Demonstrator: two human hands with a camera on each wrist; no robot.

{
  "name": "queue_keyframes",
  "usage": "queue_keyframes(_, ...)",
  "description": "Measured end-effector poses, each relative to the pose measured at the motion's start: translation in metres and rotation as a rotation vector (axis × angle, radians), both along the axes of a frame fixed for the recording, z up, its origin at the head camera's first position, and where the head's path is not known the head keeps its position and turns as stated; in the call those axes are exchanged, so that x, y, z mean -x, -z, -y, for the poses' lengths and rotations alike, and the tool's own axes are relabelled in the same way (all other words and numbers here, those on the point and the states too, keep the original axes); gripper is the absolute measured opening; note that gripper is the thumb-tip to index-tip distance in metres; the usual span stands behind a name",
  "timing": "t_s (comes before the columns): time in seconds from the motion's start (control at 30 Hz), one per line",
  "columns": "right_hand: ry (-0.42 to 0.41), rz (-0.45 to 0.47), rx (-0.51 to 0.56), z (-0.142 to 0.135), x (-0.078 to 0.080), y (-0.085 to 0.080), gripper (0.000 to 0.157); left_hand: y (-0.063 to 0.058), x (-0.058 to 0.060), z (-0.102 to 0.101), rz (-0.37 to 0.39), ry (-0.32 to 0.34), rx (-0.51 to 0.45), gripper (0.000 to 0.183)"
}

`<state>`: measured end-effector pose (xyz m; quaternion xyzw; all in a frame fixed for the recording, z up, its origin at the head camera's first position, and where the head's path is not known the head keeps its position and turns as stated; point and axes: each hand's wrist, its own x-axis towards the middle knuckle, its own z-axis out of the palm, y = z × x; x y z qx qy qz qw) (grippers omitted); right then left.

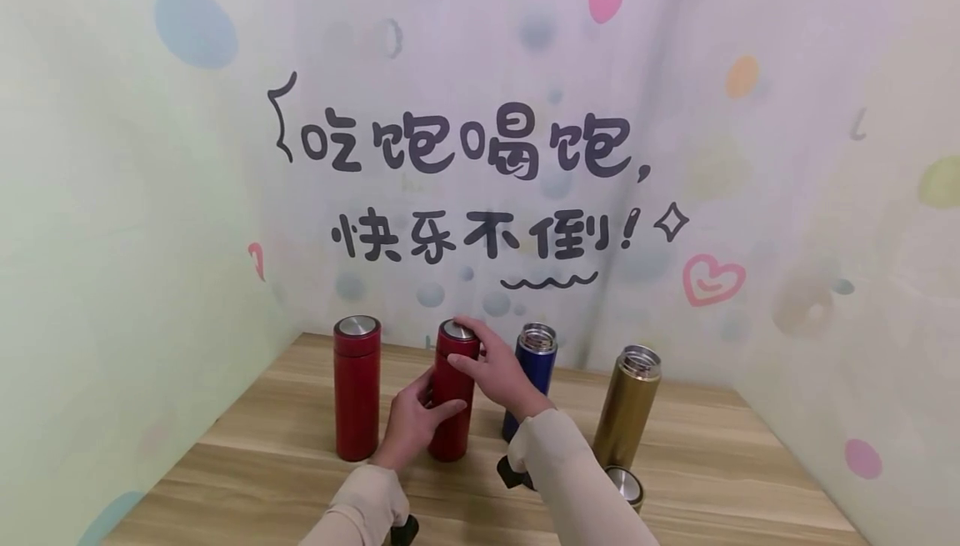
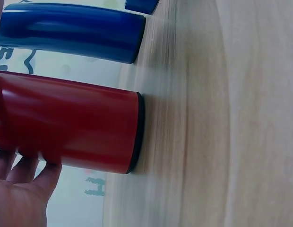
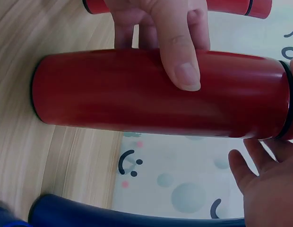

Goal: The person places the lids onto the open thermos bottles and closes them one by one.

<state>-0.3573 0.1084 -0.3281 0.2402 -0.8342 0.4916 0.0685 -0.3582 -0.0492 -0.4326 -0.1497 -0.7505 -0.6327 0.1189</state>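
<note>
Two red thermos flasks with silver-topped caps stand upright on the table. My left hand [image 1: 415, 421] grips the body of the right-hand red flask [image 1: 453, 388], thumb across its front and fingers behind. Around that flask's cap [image 1: 459, 329] curl the fingers and thumb of my right hand [image 1: 501, 367]; the right wrist view shows only part of this grip. The other red flask [image 1: 357, 404] stands left of my left hand, its cap on. Behind my right forearm is a blue flask [image 1: 536, 363] with a bare metal mouth, its lower part partly hidden.
An uncapped gold flask [image 1: 628, 413] stands on the right. In front of it a silver-topped cap [image 1: 626, 486] is partly hidden by my sleeve. A small blue piece [image 2: 142, 4] lies near the blue flask. Printed cloth walls [image 1: 480, 54] enclose the wooden table [image 1: 255, 479].
</note>
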Motion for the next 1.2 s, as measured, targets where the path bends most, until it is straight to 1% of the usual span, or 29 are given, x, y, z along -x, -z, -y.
queue_keyframes(0.07, -0.007, 0.004, -0.008, -0.001, 0.0, -0.001, 0.054, 0.0, 0.0, 0.0, 0.001, 0.0, 0.003, 0.07)
queue_keyframes(0.13, -0.006, -0.013, -0.02, -0.001, 0.001, -0.001, 0.054, 0.001, 0.001, 0.0, 0.003, -0.001, 0.004, 0.07)
queue_keyframes(0.2, 0.007, -0.044, -0.036, 0.0, 0.002, 0.0, 0.054, 0.001, 0.001, 0.0, -0.006, 0.0, 0.007, 0.07)
queue_keyframes(0.33, 0.061, -0.086, -0.061, 0.002, 0.004, 0.003, 0.055, 0.002, 0.001, -0.002, -0.015, 0.001, 0.007, 0.07)
queue_keyframes(0.47, 0.14, -0.11, -0.059, 0.005, 0.003, 0.007, 0.056, 0.002, 0.0, -0.003, -0.005, 0.007, 0.009, 0.07)
queue_keyframes(0.53, 0.188, -0.138, -0.067, 0.008, 0.001, 0.008, 0.056, 0.002, 0.0, -0.003, 0.005, 0.012, 0.008, 0.071)
queue_keyframes(0.63, 0.284, -0.206, -0.121, 0.014, -0.002, 0.012, 0.055, 0.002, 0.0, -0.002, 0.003, 0.004, 0.012, 0.072)
queue_keyframes(0.73, 0.382, -0.297, -0.18, 0.02, -0.003, 0.016, 0.055, 0.003, 0.001, -0.001, -0.002, -0.009, 0.01, 0.074)
queue_keyframes(0.87, 0.46, -0.383, -0.206, 0.025, -0.004, 0.02, 0.053, 0.004, 0.002, -0.001, -0.002, -0.019, 0.017, 0.076)
queue_keyframes(1.0, 0.506, -0.42, -0.253, 0.026, -0.004, 0.02, 0.053, 0.004, 0.003, -0.001, 0.012, -0.022, 0.021, 0.077)
queue_keyframes(1.1, 0.518, -0.425, -0.286, 0.025, -0.003, 0.018, 0.054, 0.004, 0.003, -0.002, 0.015, -0.019, 0.021, 0.077)
queue_keyframes(1.17, 0.499, -0.408, -0.283, 0.024, -0.002, 0.016, 0.055, 0.004, 0.003, -0.003, 0.014, -0.018, 0.019, 0.076)
queue_keyframes(1.2, 0.469, -0.378, -0.262, 0.023, -0.001, 0.015, 0.055, 0.004, 0.003, -0.003, 0.013, -0.016, 0.02, 0.075)
